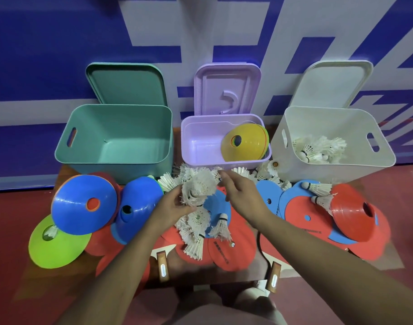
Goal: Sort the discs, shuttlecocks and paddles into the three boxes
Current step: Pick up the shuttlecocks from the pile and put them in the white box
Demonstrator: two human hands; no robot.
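Clutching a loose bunch of shuttlecocks [196, 186] in the left hand [175, 207] above the paddles [231, 252], right hand [238, 191] alongside with grip unclear, and liable to shed some into the purple box [189, 141] on the way across to the white box [329, 170].

L hand [175, 207] fingers curled, R hand [238, 191] extended fwd.

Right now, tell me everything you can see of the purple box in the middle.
The purple box is a lilac, plastic-looking tub with rounded corners, upright and open, between the green box and the white box. Its lid stands propped behind it against the wall. Inside, a stack of discs, yellow on top, leans at its right end. Shuttlecocks lie against its front wall.
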